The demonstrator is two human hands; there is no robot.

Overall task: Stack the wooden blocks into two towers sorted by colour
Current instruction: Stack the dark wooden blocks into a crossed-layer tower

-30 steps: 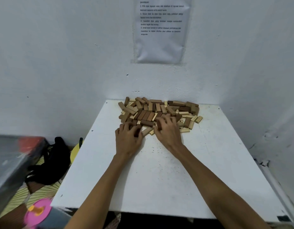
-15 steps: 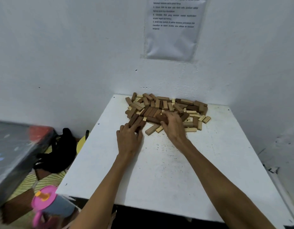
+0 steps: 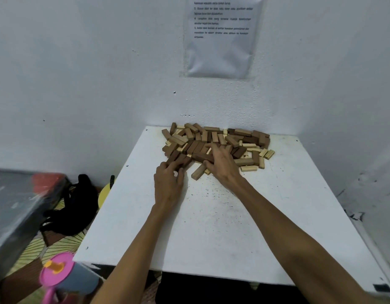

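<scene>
White wall [image 3: 80, 62] fills the back, and jammed into its corner is the white worktop [image 3: 211, 227], speckled with dark flecks, its near right corner cut off by the frame. Down on the left is a big grey box [image 3: 16, 207], too blurred to read, with something red on top.

A printed sheet [image 3: 220, 51] hangs on the wall, its top cropped and the text too small to make out.

Now the action: the pile of wooden blocks [image 3: 213, 139] lies loose at the far edge of the worktop against the wall, with dark brown, mid brown and pale pieces all jumbled and nothing stacked. Both forearms reach in from the bottom of the frame.

Beside the worktop on the floor sits a black bag [image 3: 75, 205], half hiding a yellow object [image 3: 103, 194].

The right hand [image 3: 223, 165] lies across the near middle of the pile, fingers fairly straight and spread over the blocks, covering several, thumb against a long dark block [image 3: 200, 157]. The left hand [image 3: 169, 183] is at the pile's near left corner, fingers bent with tips on a few dark blocks [image 3: 178, 159]; whether they actually grip one, I cannot tell.

Bottom left is a pink-lidded cup [image 3: 64, 275], smeared by blur. Smallest of all, a single tan block [image 3: 198, 172] lies between the two hands, just beside the right thumb.
</scene>
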